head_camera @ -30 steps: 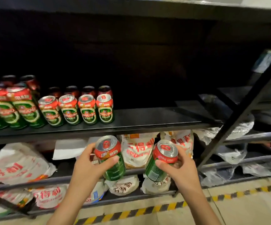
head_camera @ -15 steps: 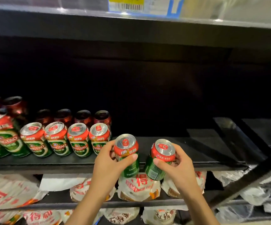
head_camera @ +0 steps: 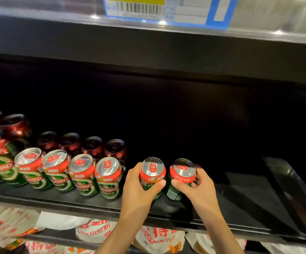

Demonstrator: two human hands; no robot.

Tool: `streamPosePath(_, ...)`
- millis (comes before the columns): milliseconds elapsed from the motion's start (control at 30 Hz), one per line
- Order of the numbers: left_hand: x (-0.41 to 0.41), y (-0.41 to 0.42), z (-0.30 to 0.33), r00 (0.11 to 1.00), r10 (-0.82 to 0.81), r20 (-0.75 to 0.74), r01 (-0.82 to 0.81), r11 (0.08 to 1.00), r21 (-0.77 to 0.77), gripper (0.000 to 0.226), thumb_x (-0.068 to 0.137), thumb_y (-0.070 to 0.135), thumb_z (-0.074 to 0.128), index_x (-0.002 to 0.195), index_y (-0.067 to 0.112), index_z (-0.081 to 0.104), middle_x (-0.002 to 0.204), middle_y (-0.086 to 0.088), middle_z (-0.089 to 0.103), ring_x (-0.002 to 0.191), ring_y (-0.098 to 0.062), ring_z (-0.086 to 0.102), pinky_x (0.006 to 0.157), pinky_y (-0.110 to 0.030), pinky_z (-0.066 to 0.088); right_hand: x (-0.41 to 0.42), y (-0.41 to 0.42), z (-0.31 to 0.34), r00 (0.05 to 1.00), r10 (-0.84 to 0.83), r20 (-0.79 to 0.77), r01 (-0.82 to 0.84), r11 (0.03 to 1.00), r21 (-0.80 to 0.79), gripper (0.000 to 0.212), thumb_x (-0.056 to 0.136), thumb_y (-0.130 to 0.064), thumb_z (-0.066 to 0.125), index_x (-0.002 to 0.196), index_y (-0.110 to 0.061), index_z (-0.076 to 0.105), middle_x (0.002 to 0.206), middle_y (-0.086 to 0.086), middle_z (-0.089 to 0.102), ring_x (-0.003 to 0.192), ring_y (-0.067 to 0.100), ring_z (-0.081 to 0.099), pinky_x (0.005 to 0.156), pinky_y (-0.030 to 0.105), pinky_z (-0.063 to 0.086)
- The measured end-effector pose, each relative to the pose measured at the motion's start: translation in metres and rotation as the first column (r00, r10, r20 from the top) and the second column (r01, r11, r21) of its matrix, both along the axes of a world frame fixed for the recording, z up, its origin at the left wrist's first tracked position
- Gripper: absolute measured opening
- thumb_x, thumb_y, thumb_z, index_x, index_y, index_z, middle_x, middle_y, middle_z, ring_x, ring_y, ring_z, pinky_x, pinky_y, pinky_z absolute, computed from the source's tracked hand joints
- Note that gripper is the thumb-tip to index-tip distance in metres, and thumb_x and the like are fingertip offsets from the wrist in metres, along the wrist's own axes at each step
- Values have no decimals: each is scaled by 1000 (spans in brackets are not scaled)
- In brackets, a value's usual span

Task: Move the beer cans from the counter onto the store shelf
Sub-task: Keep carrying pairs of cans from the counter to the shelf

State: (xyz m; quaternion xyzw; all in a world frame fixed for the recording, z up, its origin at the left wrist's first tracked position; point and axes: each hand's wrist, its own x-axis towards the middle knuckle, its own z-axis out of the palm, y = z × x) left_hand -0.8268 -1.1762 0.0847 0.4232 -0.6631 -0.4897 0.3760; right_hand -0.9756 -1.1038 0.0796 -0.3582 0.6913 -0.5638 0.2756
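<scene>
Green-and-red cans (head_camera: 83, 174) already stand in a front row on the left of the black shelf (head_camera: 249, 202), with a darker second row (head_camera: 93, 146) behind them, and that row sets the line to match. Just right of its last can (head_camera: 109, 177) comes the left hand (head_camera: 139, 189), thumb and fingers wrapped round the body of one beer can (head_camera: 153, 173). Next to it, the right hand (head_camera: 198, 193) grasps a second beer can (head_camera: 182, 174) the same way. Both cans are over the shelf board, close together and leaning slightly; whether their bases already touch it I cannot tell.

To finish well, I would bring each can upright before letting go, so the base lands flat rather than on its rim. The left can should settle just beside the end of the row without knocking it. The right one follows beside that, labels facing out. Releasing one hand at a time seems safer, since the thumbs nearly meet between the cans. Further right the shelf lies bare, so later cans have room. Below, white bags (head_camera: 157, 237) fill the lower level.
</scene>
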Motion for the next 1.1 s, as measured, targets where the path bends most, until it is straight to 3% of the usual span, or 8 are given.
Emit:
streamPosePath(200, -10, -8, -4, 998, 28, 47, -25, 999, -48, 42, 75, 31, 76, 107, 36, 51, 106, 15, 53, 97, 12, 50, 75, -1, 39, -14, -16, -7, 998, 31, -57, -31, 1000, -6, 56, 67, -17, 83, 117, -21, 58, 106, -8, 67, 99, 4, 63, 75, 6, 48)
streamPosePath(367, -14, -13, -7, 995, 69, 70, -66, 997, -45, 41, 76, 29, 75, 109, 26, 52, 105, 11, 52, 92, 16, 47, 71, 3, 36, -20, -20, -16, 997, 53, -55, -53, 999, 5, 61, 67, -21, 83, 122, -22, 56, 112, -6, 67, 106, 8, 62, 92, 24, 51)
streamPosePath(500, -14, -14, -9, 994, 71, 79, -67, 997, -47, 44, 76, 29, 76, 112, 22, 51, 106, 10, 51, 92, 13, 49, 70, 3, 36, -17, -19, -18, 993, 81, -80, -82, 997, -10, 58, 70, -23, 82, 122, -24, 55, 111, -9, 66, 104, 4, 62, 84, 12, 50)
streamPosePath(633, -12, -17, -15, 998, 46, 32, -44, 998, -50, 47, 73, 30, 78, 112, 25, 51, 106, 9, 53, 94, 12, 50, 73, 0, 39, -12, -17, -21, 994, 77, -73, -80, 996, -36, 56, 72, -23, 79, 122, -25, 53, 112, -11, 62, 101, -8, 57, 79, 4, 45)
streamPosePath(733, -8, -18, -28, 999, -36, 9, 36, 999, -27, 56, 74, 28, 77, 120, 33, 45, 114, 12, 54, 103, 9, 52, 82, -5, 42, -5, -15, -32, 997, 73, -11, -73, 997, -35, 67, 69, -16, 82, 124, -27, 45, 114, -15, 58, 104, -6, 57, 76, 5, 46)
streamPosePath(900, 2, -24, -46, 977, -156, 145, 167, 984, -64, 69, 80, 26, 71, 122, 55, 26, 122, 30, 45, 112, 21, 40, 84, 3, 34, 0, -19, -51, 997, -54, -62, 54, 999, 1, 85, 59, -22, 88, 120, -35, 30, 115, -19, 47, 105, -4, 52, 72, 5, 46)
streamPosePath(1000, 5, -26, -48, 978, -154, 139, 167, 983, -83, 66, 80, 27, 72, 125, 51, 30, 122, 27, 50, 113, 16, 44, 85, 2, 35, -3, -20, -56, 995, -64, -76, 64, 998, 1, 82, 59, -23, 88, 120, -30, 34, 115, -11, 52, 106, 0, 54, 75, 7, 48)
streamPosePath(1100, 5, -26, -50, 985, -138, 100, 148, 984, -103, 63, 79, 23, 73, 119, 52, 34, 118, 30, 49, 108, 24, 41, 82, 4, 32, -4, -20, -60, 993, -61, -99, 63, 998, 8, 73, 61, -27, 88, 117, -27, 40, 112, -7, 57, 107, 5, 57, 80, 16, 51)
